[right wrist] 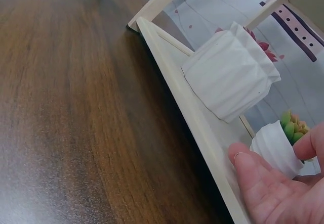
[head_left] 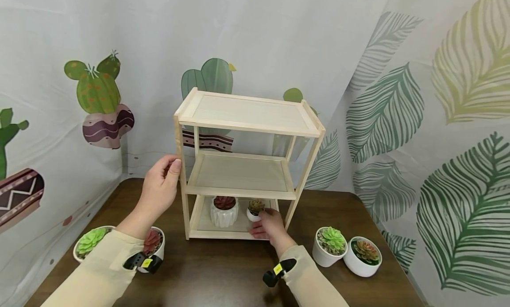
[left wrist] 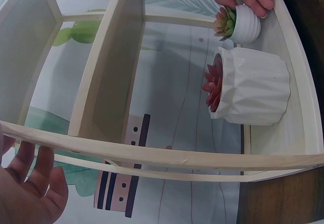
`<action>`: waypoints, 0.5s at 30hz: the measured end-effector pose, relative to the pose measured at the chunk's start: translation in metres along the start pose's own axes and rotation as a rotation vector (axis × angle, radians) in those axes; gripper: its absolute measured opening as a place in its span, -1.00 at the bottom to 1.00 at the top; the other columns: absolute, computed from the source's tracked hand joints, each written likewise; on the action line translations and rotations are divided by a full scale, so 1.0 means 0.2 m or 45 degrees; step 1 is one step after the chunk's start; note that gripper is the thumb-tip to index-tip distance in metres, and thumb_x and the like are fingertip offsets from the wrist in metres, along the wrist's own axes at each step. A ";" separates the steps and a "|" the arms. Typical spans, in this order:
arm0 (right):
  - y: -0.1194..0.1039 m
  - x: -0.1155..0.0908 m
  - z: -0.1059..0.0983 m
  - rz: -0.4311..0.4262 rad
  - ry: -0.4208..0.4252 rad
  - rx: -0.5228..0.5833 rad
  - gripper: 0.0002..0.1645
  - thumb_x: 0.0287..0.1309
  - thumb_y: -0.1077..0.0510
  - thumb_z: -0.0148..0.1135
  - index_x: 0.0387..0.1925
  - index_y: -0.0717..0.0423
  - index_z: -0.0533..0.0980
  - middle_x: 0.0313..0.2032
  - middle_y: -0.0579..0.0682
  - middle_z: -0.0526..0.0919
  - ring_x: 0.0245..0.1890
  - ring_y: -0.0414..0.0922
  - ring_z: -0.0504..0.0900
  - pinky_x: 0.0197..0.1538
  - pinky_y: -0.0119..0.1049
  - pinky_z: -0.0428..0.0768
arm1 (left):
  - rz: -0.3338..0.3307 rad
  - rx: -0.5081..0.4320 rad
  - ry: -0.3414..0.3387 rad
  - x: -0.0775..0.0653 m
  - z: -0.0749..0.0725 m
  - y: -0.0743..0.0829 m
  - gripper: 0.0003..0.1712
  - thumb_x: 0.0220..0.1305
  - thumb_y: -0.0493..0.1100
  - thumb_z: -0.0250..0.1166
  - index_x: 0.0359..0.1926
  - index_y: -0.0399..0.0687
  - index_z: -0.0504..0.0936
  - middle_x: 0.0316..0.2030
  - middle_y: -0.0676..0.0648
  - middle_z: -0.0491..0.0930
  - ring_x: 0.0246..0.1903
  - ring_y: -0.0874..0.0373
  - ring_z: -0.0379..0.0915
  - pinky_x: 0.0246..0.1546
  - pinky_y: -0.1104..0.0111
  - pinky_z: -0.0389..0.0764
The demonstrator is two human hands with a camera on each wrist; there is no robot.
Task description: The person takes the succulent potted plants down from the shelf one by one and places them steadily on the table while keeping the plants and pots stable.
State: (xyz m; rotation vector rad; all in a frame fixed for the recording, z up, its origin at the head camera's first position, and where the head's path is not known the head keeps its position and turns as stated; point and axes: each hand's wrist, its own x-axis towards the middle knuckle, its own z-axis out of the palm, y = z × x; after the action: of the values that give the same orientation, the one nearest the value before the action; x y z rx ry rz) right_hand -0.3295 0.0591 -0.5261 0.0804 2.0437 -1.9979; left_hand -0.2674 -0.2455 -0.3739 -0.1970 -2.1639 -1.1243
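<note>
A three-tier wooden shelf (head_left: 239, 194) stands on the table. My left hand (head_left: 161, 183) grips its left front post, the thumb at the front; in the left wrist view its curled fingers (left wrist: 38, 168) show beside the post. On the bottom tier my right hand (head_left: 271, 229) holds a small potted succulent (right wrist: 277, 147), its fingers about the white ribbed pot, which sits low near the tier's surface. Left of it on the same tier stands a larger white faceted pot (left wrist: 258, 85) with a dark red succulent (head_left: 224, 203). The upper two tiers hold nothing.
At the table's right are a green succulent in a white pot (head_left: 326, 254) and a reddish-green one in a round white pot (head_left: 361, 265). Behind my left forearm stand a green potted succulent (head_left: 90, 242) and a red one (head_left: 153, 240), both partly hidden. A printed curtain (head_left: 255, 36) hangs behind.
</note>
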 end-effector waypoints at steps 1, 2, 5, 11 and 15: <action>0.00 0.00 0.00 -0.004 -0.003 0.000 -0.36 0.47 0.13 -0.13 0.42 0.40 0.13 -0.16 0.52 0.69 -0.40 0.11 0.81 -0.35 -0.05 0.78 | 0.000 0.002 0.001 0.00 0.00 0.00 -0.58 0.64 0.01 0.00 0.04 -0.23 0.61 -0.24 -0.19 0.62 -0.30 0.35 0.39 -0.26 0.53 0.39; 0.00 0.00 0.00 -0.007 -0.006 -0.004 -0.37 0.47 0.13 -0.13 0.41 0.40 0.14 -0.16 0.52 0.69 -0.40 0.11 0.81 -0.35 -0.05 0.78 | 0.000 0.003 0.001 0.00 0.00 0.00 -0.58 0.64 0.01 0.00 0.04 -0.23 0.61 -0.24 -0.19 0.62 -0.31 0.35 0.39 -0.26 0.53 0.39; -0.01 -0.01 0.00 -0.010 -0.010 -0.012 -0.41 0.46 0.14 -0.13 0.38 0.41 0.18 -0.15 0.53 0.68 -0.39 0.12 0.81 -0.35 -0.05 0.78 | -0.003 0.011 0.001 0.00 0.00 -0.01 -0.58 0.64 0.01 -0.01 0.04 -0.23 0.61 -0.24 -0.18 0.62 -0.31 0.35 0.39 -0.27 0.52 0.39; -0.04 -0.01 0.00 0.000 -0.011 -0.027 -0.39 0.48 0.12 -0.13 0.41 0.39 0.17 -0.18 0.46 0.71 -0.40 0.06 0.81 -0.39 -0.13 0.77 | 0.000 0.013 0.001 -0.01 0.00 -0.01 -0.57 0.64 0.02 -0.01 0.04 -0.23 0.61 -0.24 -0.18 0.62 -0.31 0.32 0.39 -0.28 0.51 0.39; -0.06 -0.01 0.00 -0.003 -0.022 -0.023 -0.37 0.48 0.12 -0.13 0.42 0.38 0.16 -0.23 0.39 0.72 -0.42 0.04 0.81 -0.43 -0.16 0.75 | 0.008 0.010 0.002 0.00 0.01 -0.02 -0.58 0.64 0.02 -0.01 0.03 -0.22 0.60 -0.25 -0.18 0.61 -0.32 0.32 0.39 -0.28 0.51 0.40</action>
State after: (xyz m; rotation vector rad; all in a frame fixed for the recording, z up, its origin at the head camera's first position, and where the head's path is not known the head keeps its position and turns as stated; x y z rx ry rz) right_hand -0.3297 0.0585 -0.5145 0.0571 2.0522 -1.9740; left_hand -0.2694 -0.2468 -0.3773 -0.1991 -2.1641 -1.1123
